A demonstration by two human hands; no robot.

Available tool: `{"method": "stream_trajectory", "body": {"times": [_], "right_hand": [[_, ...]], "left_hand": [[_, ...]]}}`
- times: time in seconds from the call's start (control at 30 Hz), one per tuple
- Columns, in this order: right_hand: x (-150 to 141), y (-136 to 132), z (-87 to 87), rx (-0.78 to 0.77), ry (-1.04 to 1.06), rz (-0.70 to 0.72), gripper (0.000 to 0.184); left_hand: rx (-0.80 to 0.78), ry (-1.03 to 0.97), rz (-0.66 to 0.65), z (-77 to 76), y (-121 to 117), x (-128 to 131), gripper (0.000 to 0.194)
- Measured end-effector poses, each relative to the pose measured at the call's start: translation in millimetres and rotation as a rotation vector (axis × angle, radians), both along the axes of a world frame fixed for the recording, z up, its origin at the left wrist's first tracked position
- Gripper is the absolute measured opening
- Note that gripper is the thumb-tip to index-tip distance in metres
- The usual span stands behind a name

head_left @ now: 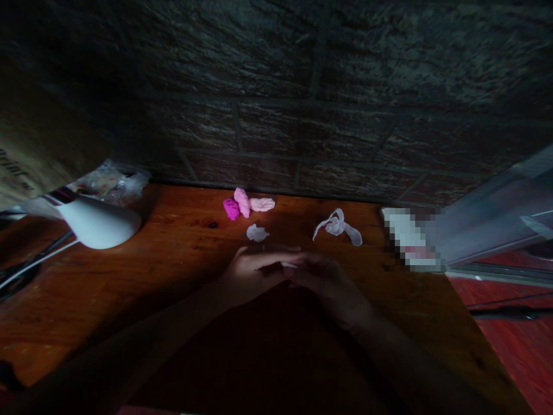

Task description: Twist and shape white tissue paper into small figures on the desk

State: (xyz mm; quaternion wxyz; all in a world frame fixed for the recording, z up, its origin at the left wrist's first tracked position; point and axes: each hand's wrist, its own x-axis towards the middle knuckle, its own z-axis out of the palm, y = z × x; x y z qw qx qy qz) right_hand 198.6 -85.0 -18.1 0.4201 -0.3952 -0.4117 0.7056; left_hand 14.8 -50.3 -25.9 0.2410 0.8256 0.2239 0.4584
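My left hand (253, 272) and my right hand (326, 281) meet fingertip to fingertip over the wooden table. Between their closed fingers shows the edge of a small white piece of modelling clay (289, 265); most of it is hidden. Just beyond my left hand lies a flattened whitish lump (258, 232). Behind that, three clay lumps touch one another: a magenta one (231, 209), a pink one (242, 202) and a pale pink one (262, 204). Past my right hand rests a crumpled, translucent white strip (337, 226) with looping ends.
A white cone-shaped lamp base (106, 223) with a cable stands at left, beside clear plastic packaging (108, 180) and a brown printed cardboard surface (38, 132). A dark brick wall (276, 127) backs the table (410, 323). At right lies a pixelated white object (408, 236) near a translucent panel (501, 213).
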Motion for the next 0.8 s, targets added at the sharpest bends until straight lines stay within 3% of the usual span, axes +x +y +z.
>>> {"method": "stream_trajectory", "body": {"times": [0.23,0.33,0.5,0.67,0.8], "right_hand": [[-2,-2,5.6,-0.059,-0.015,-0.082,0.027],[-2,-3,2.9,-0.045,-0.031,-0.069,0.028],[0,-4,5.9,-0.045,0.012,-0.013,0.029],[2,-3,11.1,-0.193,0.256,0.07,0.033],[3,-1,4.6,-0.298,0.346,0.096,0.032]], "left_hand": [[0.268,0.007,0.191,-1.2,-5,2,0.036],[0.335,0.066,0.217,-3.4,-4,2,0.038],[0.286,0.086,0.183,-3.5,-4,1,0.027],[0.23,0.056,0.21,2.9,-7,-1,0.019],[0.157,0.027,0.199,10.0,-8,-1,0.015]]}}
